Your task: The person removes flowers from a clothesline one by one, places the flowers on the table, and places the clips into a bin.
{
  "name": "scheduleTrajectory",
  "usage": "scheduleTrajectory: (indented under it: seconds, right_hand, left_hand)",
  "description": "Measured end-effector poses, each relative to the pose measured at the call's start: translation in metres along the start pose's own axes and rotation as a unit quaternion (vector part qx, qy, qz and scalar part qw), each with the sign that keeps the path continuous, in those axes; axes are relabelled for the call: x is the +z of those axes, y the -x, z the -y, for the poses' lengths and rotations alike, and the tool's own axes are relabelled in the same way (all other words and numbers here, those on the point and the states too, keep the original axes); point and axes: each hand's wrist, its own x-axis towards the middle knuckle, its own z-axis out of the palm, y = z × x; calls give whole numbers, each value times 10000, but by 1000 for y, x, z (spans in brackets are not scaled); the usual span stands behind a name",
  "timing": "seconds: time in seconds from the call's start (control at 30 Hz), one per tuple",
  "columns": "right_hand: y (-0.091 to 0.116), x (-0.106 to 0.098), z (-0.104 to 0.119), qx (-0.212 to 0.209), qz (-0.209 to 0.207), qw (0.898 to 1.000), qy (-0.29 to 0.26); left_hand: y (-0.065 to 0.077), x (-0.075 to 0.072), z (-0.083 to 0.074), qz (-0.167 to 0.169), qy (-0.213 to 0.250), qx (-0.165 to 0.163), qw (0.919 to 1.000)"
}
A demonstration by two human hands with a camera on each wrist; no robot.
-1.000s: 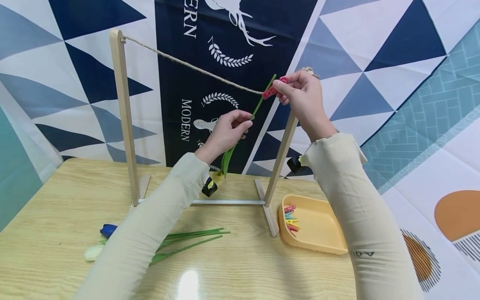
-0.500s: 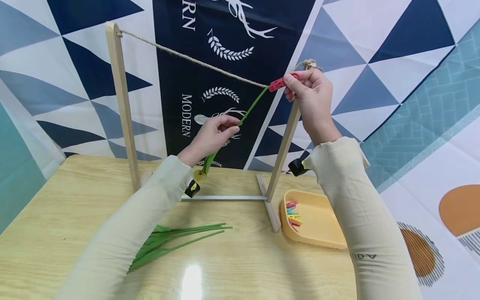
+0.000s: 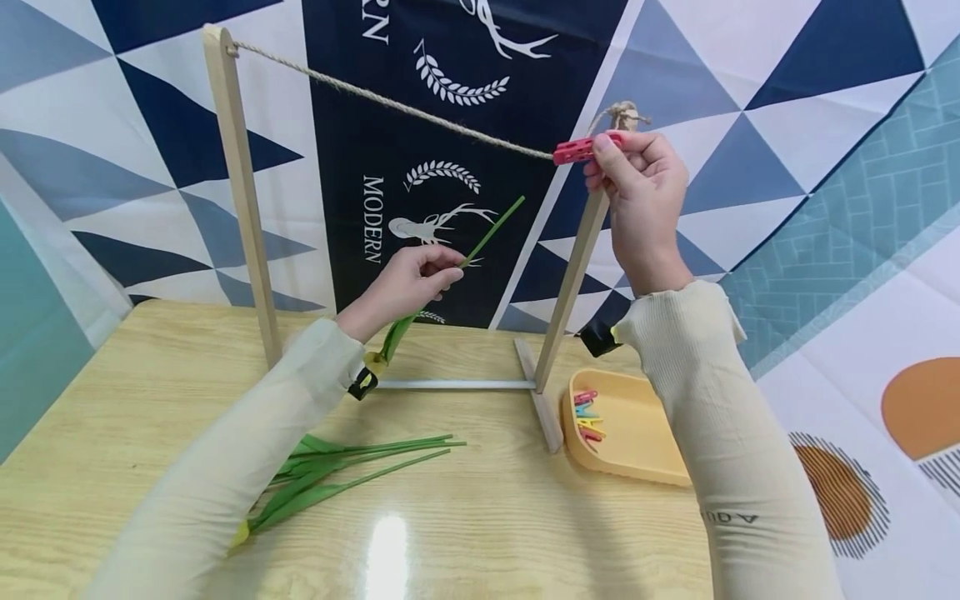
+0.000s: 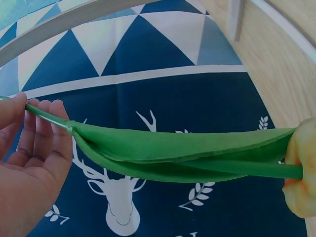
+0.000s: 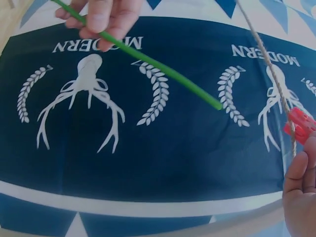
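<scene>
My left hand (image 3: 408, 279) pinches the green stem of an artificial tulip (image 3: 495, 227), whose bare stem end points up and right below the rope. In the left wrist view its long leaf (image 4: 187, 148) and yellow-orange bloom (image 4: 300, 168) hang beyond the fingers. My right hand (image 3: 647, 196) pinches a red clothespin (image 3: 573, 151) by its handle end. The clothespin's tip is right at the twine rope (image 3: 397, 106), near the right post. In the right wrist view, the stem end stands apart from both rope and clothespin (image 5: 301, 126).
A wooden frame with a left post (image 3: 242, 183) and right post (image 3: 573, 283) carries the rope. More tulips (image 3: 330, 475) lie on the table (image 3: 480, 533), partly behind the left sleeve. A yellow tray (image 3: 637, 471) at right holds several coloured clothespins (image 3: 587, 417). Patterned cloth hangs behind.
The tulip stem has moved down and left with my left hand, away from the rope and clothespin it overlapped earlier. My right hand has shifted right and slightly up with the red clothespin.
</scene>
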Motion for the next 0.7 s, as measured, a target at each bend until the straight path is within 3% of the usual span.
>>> scheduleTrajectory:
  seconds: [0.33, 0.53, 0.7]
  right_hand:
    - [3, -1, 2, -404, -179, 9980, -445]
    - [6, -8, -1, -271, -250, 9978, -543]
    - [11, -24, -8, -86, -363, 9974, -617]
  left_hand:
    - [3, 3, 10, 133, 40, 37, 9999]
    - [7, -2, 13, 165, -98, -121, 9997]
    - [14, -8, 17, 392, -296, -204, 9986]
